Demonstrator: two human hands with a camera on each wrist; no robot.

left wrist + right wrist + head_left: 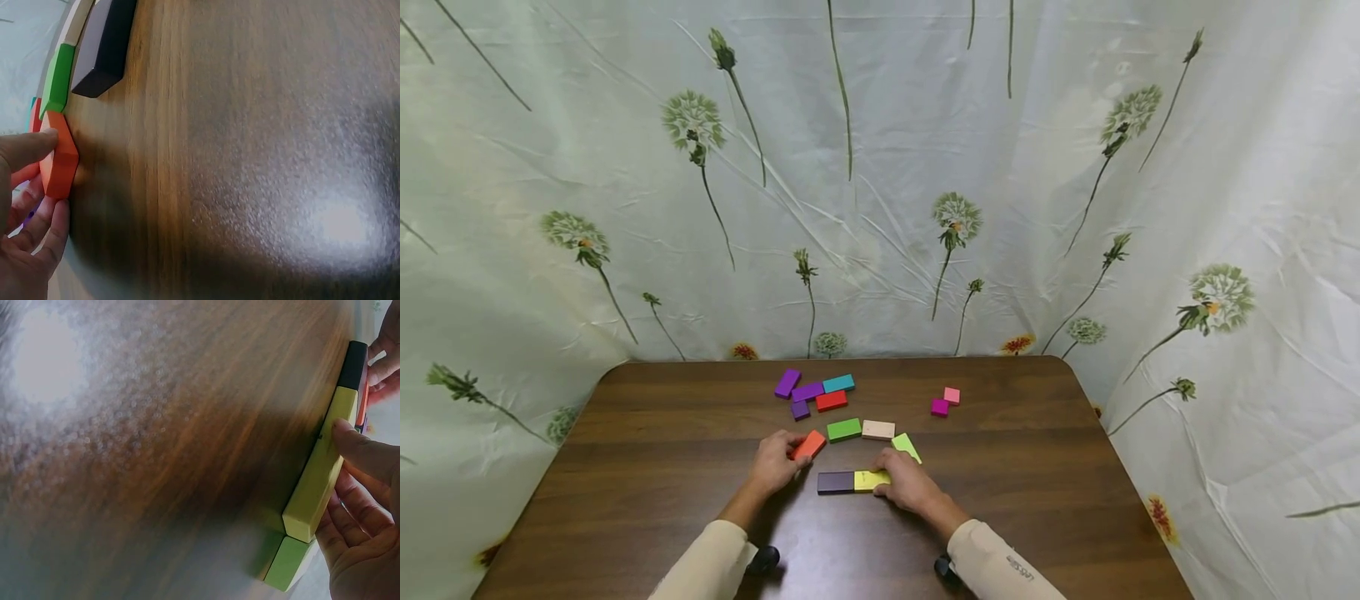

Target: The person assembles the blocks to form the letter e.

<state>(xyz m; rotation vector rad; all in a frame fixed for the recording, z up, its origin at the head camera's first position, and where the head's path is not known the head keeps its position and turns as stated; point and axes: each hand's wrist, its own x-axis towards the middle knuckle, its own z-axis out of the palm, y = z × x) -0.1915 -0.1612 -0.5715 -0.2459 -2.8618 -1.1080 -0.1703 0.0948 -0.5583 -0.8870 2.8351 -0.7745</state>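
My left hand (775, 462) pinches an orange block (809, 446) between thumb and fingers, on the table's left-middle. In the left wrist view, one corner of this orange block (61, 164) meets the end of a green block (57, 78). My right hand (908, 483) grips a yellow block (867, 481), its thumb on the near side and fingers on the far side. End to end with the yellow block lies a dark purple block (836, 483). Beyond them, a beige block (878, 429) and a tilted lime block (907, 447) continue a curve from the green one; fingers partly overlap the lime block.
At the back left lie purple blocks (787, 383), a teal block (838, 383) and a red block (832, 401). A pink block (952, 396) and a magenta block (940, 407) touch at the back right. A flowered curtain (880, 208) hangs behind the brown table (1015, 500).
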